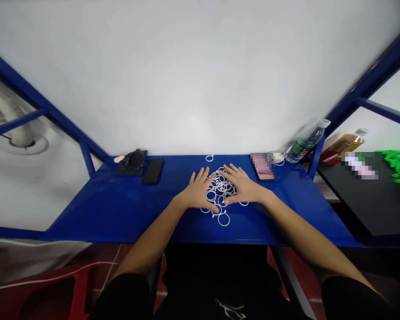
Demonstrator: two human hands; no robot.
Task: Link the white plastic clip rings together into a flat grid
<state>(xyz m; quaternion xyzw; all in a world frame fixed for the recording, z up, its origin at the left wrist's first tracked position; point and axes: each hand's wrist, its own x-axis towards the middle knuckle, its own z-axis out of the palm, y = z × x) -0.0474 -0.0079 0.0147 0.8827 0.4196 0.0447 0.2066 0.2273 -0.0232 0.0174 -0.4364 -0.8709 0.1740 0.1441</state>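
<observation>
A loose heap of white rings (222,186), each with a small knob or tab, lies on the blue table (113,209). My left hand (197,191) rests along the heap's left side, fingers spread and thumb over the near rings. On the right side, my right hand (242,186) lies with its fingers stretched out, the fingertips over the far edge of the heap. Neither hand grips a ring. One ring (223,218) sits at the near edge of the heap, and another ring (209,158) lies apart near the wall.
A black phone (153,171) and a dark plastic bag (133,162) lie at left. Toward the right are a lit phone (262,167), a white cable (279,158) and a leaning water bottle (307,141). Blue frame posts (86,158) flank the table. A black table (366,204) adjoins.
</observation>
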